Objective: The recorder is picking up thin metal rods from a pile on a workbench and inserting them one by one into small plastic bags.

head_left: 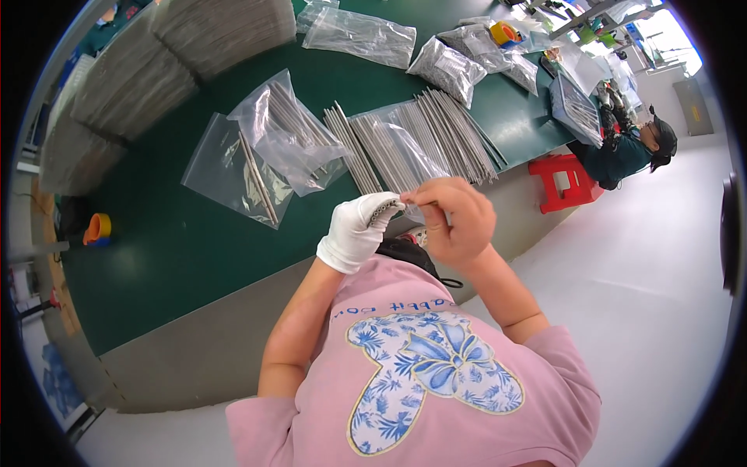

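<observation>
My left hand, in a white glove, is closed around a bundle of thin metal tubes, whose open ends face me. Close beside those ends, my bare right hand has its thumb and forefinger pinched together. Whatever sits between those fingertips is too small to make out. Just beyond my hands, a row of long grey metal rods lies on the green table, partly under a clear plastic sheet or bag. To their left, a clear bag holds more rods, overlapping a flatter bag with a few rods on it.
Large plastic-wrapped stacks stand at the far left, near a yellow-orange tape roll. Filled clear bags and another tape roll lie at the back. A co-worker sits at the right beside a red stool.
</observation>
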### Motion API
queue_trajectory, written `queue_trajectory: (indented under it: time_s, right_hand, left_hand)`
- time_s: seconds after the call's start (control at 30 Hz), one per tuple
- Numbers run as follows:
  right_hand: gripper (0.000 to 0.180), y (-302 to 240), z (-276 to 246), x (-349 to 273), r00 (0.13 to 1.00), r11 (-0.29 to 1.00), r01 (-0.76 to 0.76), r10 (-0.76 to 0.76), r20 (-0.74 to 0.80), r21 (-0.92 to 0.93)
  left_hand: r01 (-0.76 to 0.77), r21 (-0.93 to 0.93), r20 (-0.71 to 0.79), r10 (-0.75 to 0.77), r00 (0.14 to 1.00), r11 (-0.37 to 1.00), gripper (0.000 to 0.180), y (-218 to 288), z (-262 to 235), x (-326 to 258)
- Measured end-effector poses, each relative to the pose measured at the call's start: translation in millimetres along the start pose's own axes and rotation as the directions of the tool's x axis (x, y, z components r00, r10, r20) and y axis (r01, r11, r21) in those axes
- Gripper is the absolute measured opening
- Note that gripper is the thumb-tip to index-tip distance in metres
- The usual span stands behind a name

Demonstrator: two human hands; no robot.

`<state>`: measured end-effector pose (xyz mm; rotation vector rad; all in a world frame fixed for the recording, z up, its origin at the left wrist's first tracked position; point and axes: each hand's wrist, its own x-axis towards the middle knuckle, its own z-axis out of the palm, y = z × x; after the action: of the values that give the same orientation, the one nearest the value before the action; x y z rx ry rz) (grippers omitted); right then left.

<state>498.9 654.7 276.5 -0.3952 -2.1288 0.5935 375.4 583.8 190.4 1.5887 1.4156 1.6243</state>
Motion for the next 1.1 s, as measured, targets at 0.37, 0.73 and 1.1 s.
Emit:
queue_trajectory:
  time_s: [0.37, 0.73, 1.1]
  right_hand:
    - [0.013, 2.8, 15.3, -10.8, 0.994, 0.997, -0.043, 0.036, 0.107, 0.062]
    - [0.013, 2.5, 15.0, -10.7, 0.973, 0.999, -0.035, 0.031, 0.227, 0.014]
    - [0.011, -5.2, 14.5, -7.7, 0.975, 0.986, 0.106, -0.079, 0.206, -0.125]
  left_hand:
    - [0.022, -0.020, 0.027, -0.022, 0.999, 1.000, 0.019, -5.9, -1.5, -3.7]
    - [0.115, -0.039, 0.062, -0.112, 0.992, 0.993, 0.018, -4.2, -3.5, -3.2]
    - [0.030, -0.067, 0.041, -0.028, 0.999, 0.997, 0.027, -4.9, -2.5, -5.1]
